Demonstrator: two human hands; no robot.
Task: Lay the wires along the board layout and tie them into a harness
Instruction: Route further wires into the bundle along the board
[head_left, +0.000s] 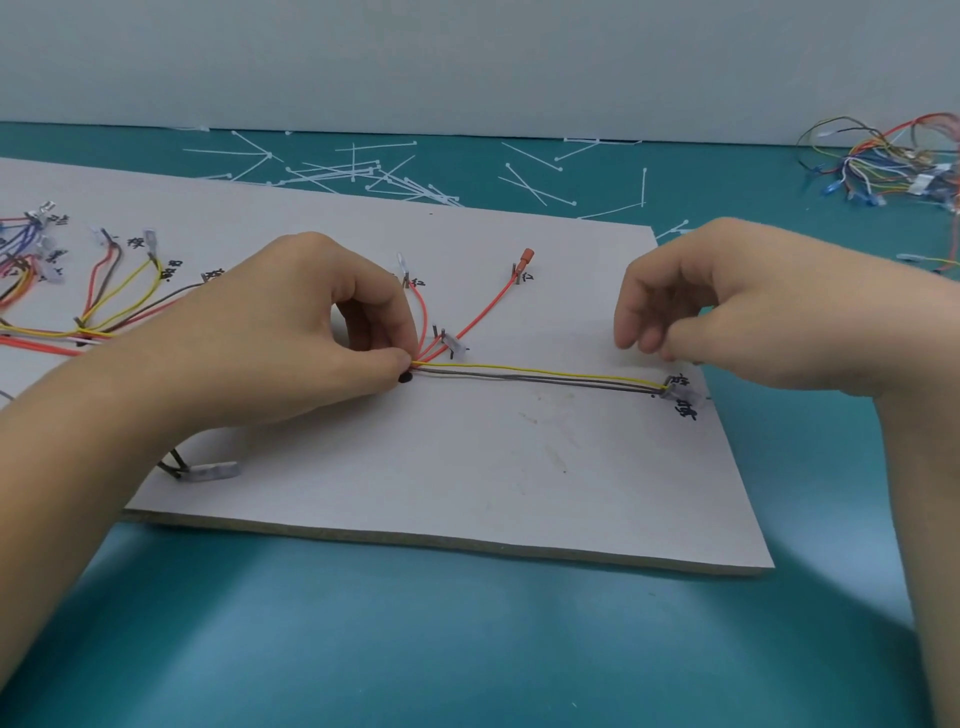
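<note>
A white layout board (519, 467) lies on the teal table. Along its middle run a yellow wire (519, 370) and two grey wires (519, 383), ending at clear terminals (681, 393) by pins at the right. Red wires (483, 312) fan up from the junction to pins with handwritten labels. My left hand (291, 332) pinches the wire bundle at that junction between thumb and forefinger. My right hand (727, 301) hovers just above the right wire ends, its fingers loosely curled; I see nothing in it.
More laid wires (104, 312) branch over the board's left part, and a clear terminal (210, 472) lies near its front edge. Several white cable ties (363, 171) are scattered behind the board. A tangle of spare coloured wires (893, 161) sits far right.
</note>
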